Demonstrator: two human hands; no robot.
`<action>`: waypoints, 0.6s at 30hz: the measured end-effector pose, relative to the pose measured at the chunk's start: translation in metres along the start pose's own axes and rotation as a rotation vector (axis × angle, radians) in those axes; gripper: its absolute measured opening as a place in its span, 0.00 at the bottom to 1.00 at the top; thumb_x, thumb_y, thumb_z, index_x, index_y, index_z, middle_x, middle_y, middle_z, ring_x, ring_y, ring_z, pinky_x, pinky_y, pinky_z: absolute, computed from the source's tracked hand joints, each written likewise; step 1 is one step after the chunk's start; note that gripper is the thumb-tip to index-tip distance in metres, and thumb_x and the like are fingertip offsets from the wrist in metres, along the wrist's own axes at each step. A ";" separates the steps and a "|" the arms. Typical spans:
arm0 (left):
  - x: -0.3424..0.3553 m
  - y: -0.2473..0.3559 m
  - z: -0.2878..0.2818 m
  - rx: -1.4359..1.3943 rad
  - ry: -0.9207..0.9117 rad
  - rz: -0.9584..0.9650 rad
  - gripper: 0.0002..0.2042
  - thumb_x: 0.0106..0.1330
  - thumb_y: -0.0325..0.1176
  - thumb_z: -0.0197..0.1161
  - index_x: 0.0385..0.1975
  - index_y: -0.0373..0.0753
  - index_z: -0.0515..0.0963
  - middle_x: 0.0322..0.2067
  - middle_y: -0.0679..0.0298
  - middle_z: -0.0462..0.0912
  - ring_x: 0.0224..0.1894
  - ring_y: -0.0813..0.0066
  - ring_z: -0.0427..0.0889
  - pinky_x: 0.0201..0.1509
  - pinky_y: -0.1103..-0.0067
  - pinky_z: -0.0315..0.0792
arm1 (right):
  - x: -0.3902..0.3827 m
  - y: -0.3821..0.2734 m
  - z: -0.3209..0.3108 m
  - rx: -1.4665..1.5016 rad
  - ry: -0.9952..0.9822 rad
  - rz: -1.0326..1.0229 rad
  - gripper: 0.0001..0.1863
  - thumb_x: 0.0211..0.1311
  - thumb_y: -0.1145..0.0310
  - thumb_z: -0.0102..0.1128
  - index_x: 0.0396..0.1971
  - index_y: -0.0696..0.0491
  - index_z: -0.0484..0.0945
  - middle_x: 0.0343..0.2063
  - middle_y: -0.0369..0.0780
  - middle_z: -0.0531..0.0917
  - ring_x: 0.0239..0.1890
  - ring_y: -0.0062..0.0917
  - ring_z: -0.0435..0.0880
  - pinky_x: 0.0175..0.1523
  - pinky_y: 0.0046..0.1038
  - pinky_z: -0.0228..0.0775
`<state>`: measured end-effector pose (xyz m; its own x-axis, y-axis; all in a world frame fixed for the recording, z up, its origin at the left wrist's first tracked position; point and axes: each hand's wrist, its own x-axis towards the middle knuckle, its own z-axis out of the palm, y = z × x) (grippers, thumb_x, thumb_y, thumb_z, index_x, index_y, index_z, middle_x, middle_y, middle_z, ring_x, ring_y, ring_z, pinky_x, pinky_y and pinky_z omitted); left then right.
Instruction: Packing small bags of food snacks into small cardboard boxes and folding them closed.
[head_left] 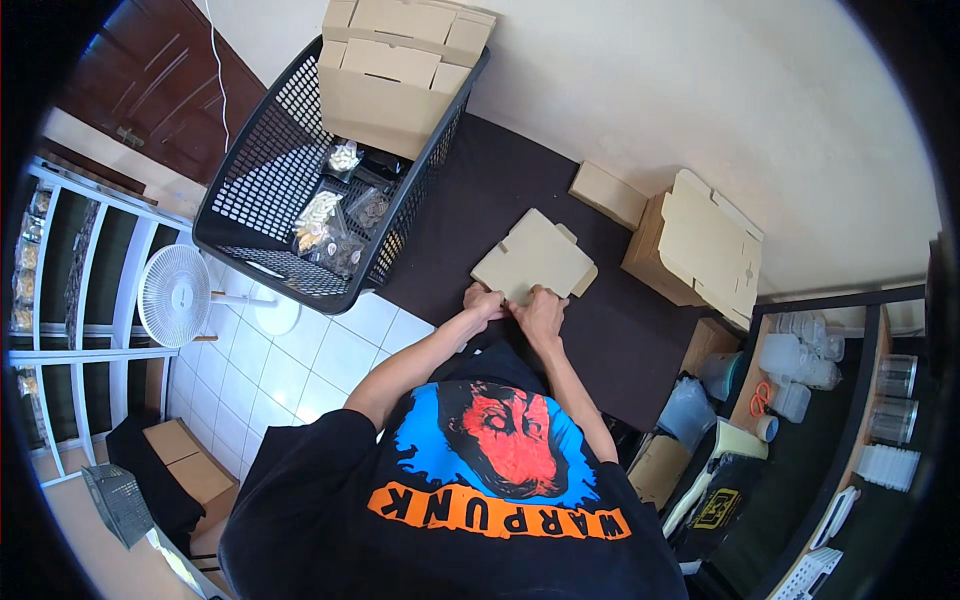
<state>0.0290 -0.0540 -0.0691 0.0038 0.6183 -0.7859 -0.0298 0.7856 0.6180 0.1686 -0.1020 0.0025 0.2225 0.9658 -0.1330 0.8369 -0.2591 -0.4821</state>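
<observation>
A brown cardboard box blank (532, 255) with small side tabs sticking out lies on the dark table in front of me. Its near edge is between both hands. My left hand (484, 303) grips the near left corner, fingers closed. Beside it, my right hand (541, 316) bends its fingers over the near edge toward the right. The hands almost meet, and the undersides of the fingers are hidden.
A black plastic basket (375, 270) at the left holds folded cardboard boxes (385, 100) and small clear packets (318, 215). More cardboard (705, 240) is stacked by the wall at the right. A white fan (175, 294) stands left; shelves (870, 380) with containers flank the right.
</observation>
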 end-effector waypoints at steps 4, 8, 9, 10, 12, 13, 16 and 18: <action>-0.003 0.000 -0.015 0.212 -0.212 -0.234 0.27 0.66 0.27 0.62 0.65 0.27 0.66 0.54 0.43 0.82 0.45 0.51 0.90 0.46 0.65 0.90 | -0.009 0.011 -0.004 -0.005 -0.001 -0.071 0.29 0.47 0.57 0.82 0.44 0.63 0.85 0.41 0.54 0.88 0.47 0.49 0.87 0.65 0.53 0.69; -0.061 0.018 -0.038 0.530 -0.209 -0.047 0.22 0.66 0.41 0.69 0.47 0.25 0.81 0.36 0.52 0.89 0.32 0.65 0.90 0.36 0.70 0.87 | -0.020 0.017 -0.012 0.044 -0.039 -0.038 0.28 0.47 0.55 0.82 0.45 0.57 0.87 0.49 0.50 0.85 0.62 0.56 0.76 0.70 0.55 0.63; -0.078 0.022 -0.044 0.660 -0.139 0.006 0.21 0.65 0.45 0.73 0.39 0.27 0.84 0.30 0.55 0.88 0.29 0.71 0.88 0.31 0.74 0.83 | -0.024 0.020 -0.011 0.048 -0.009 -0.058 0.28 0.47 0.55 0.82 0.46 0.56 0.87 0.51 0.50 0.84 0.65 0.57 0.73 0.70 0.56 0.61; -0.101 0.031 -0.052 0.732 -0.170 0.056 0.26 0.65 0.48 0.74 0.47 0.26 0.83 0.33 0.55 0.89 0.30 0.73 0.88 0.32 0.76 0.81 | -0.029 0.025 -0.009 0.054 0.022 -0.070 0.27 0.48 0.55 0.81 0.46 0.55 0.87 0.53 0.50 0.84 0.67 0.59 0.70 0.70 0.58 0.60; -0.150 0.044 -0.070 0.625 -0.290 0.283 0.30 0.67 0.50 0.74 0.55 0.28 0.80 0.36 0.54 0.90 0.34 0.73 0.89 0.39 0.77 0.82 | -0.038 0.025 -0.012 -0.023 0.151 -0.138 0.26 0.51 0.56 0.79 0.46 0.56 0.87 0.52 0.48 0.85 0.67 0.58 0.70 0.70 0.59 0.58; -0.184 0.071 -0.074 0.608 -0.386 0.270 0.29 0.68 0.48 0.72 0.58 0.28 0.79 0.38 0.53 0.90 0.37 0.73 0.89 0.43 0.77 0.82 | -0.042 0.034 -0.013 0.016 0.197 -0.157 0.23 0.52 0.57 0.79 0.45 0.56 0.87 0.51 0.48 0.85 0.67 0.57 0.71 0.70 0.57 0.58; -0.258 0.135 -0.110 0.584 -0.708 0.478 0.24 0.73 0.41 0.68 0.61 0.30 0.78 0.41 0.53 0.90 0.43 0.72 0.90 0.51 0.77 0.81 | -0.054 0.049 -0.021 0.118 0.259 -0.141 0.17 0.56 0.62 0.75 0.41 0.56 0.87 0.44 0.48 0.87 0.64 0.53 0.75 0.70 0.52 0.60; -0.300 0.192 -0.153 0.462 -0.716 0.571 0.18 0.75 0.38 0.66 0.57 0.32 0.81 0.42 0.54 0.91 0.43 0.73 0.90 0.50 0.76 0.83 | -0.061 0.042 -0.027 0.143 0.273 -0.142 0.12 0.58 0.65 0.74 0.37 0.57 0.87 0.41 0.49 0.88 0.58 0.50 0.79 0.65 0.47 0.66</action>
<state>-0.1308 -0.0917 0.2820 0.7098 0.6514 -0.2681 0.1729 0.2079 0.9628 0.2040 -0.1715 0.0132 0.2508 0.9528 0.1712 0.7945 -0.1015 -0.5987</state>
